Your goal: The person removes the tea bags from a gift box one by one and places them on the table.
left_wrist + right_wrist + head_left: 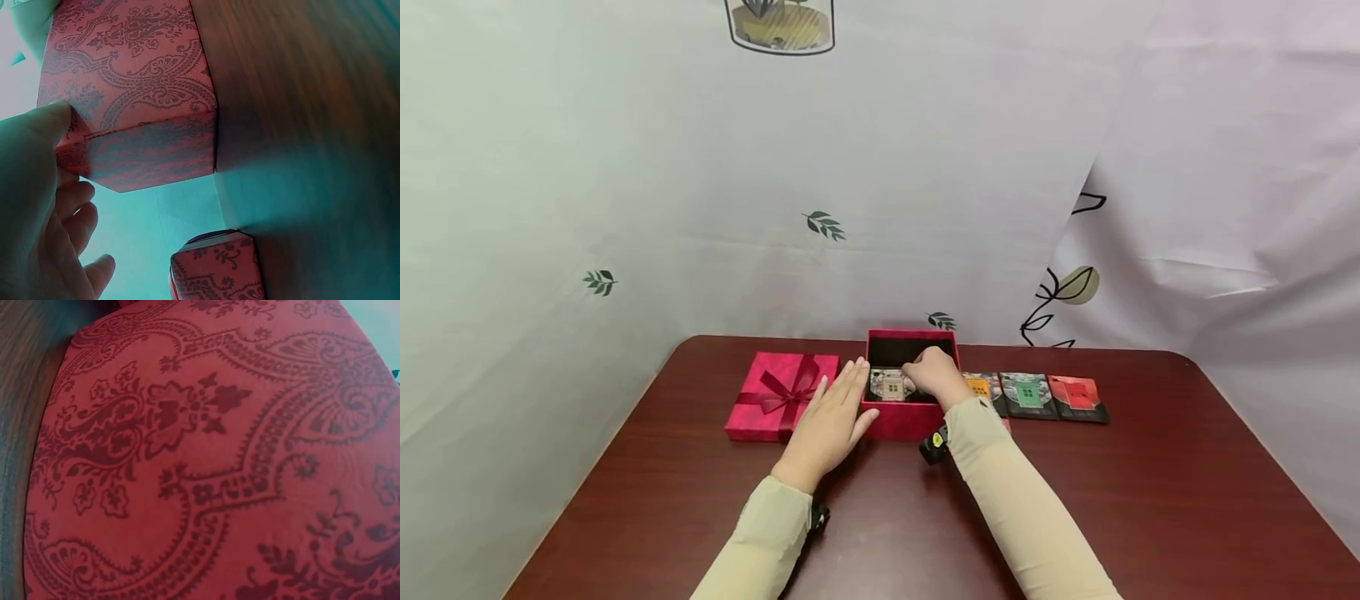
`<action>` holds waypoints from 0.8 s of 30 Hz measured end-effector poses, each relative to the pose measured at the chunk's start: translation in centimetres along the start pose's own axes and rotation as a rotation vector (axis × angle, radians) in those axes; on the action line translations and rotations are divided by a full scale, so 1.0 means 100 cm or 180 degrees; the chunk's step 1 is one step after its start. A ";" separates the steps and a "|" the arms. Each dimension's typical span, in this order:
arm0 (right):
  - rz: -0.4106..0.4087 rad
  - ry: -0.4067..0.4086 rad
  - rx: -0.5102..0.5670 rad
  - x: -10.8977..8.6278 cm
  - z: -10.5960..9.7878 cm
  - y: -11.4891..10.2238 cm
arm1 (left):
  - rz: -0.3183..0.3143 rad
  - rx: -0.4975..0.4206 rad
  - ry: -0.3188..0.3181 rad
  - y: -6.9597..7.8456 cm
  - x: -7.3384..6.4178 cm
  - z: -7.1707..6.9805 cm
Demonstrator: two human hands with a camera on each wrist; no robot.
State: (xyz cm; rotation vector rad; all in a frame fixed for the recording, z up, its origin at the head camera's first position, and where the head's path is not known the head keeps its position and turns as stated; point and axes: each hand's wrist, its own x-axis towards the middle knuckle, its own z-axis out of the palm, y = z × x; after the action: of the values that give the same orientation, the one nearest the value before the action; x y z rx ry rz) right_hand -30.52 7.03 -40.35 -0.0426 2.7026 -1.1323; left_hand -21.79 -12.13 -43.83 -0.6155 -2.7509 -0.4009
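Observation:
A red patterned gift box (898, 422) stands uncovered at the back middle of the table, with a dark inside. In its left part lies a small flat packet (891, 385) with a pale label. My left hand (826, 421) rests against the box's left side with its fingers straight; in the left wrist view its thumb touches the box edge (128, 94). My right hand (936, 375) reaches over the front wall into the box, fingers bent, fingertips beside the packet. Whether they pinch anything is hidden. Only the patterned box wall (206, 450) fills the right wrist view.
Left of the box lies the red lid (760, 423) with a dark red ribbon bow (786, 392). To its right, flat packets stand in a row: orange-labelled (981, 387), green-labelled (1028, 395) and red-labelled (1077, 398). A white printed curtain (880, 167) hangs behind the table (895, 533).

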 end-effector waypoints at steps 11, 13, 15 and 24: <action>0.0014 -0.0116 0.0163 -0.001 -0.001 0.000 | -0.0007 0.0012 0.0047 -0.001 0.003 0.001; 0.0005 -0.0106 0.0199 -0.001 -0.002 0.000 | -0.0005 0.0017 0.0043 -0.001 0.003 0.001; -0.0004 -0.0093 0.0226 -0.002 -0.003 0.001 | 0.0000 0.0018 0.0053 -0.001 0.003 0.001; -0.0044 0.0040 0.0254 0.000 -0.002 0.000 | 0.0003 0.0043 0.0059 0.000 0.003 0.002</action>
State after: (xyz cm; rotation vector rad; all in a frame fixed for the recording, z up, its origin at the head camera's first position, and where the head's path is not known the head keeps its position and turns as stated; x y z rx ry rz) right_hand -30.59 7.22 -40.21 -0.0419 2.6690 -1.2474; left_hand -22.12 -11.97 -43.89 -0.6065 -2.7333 -0.3857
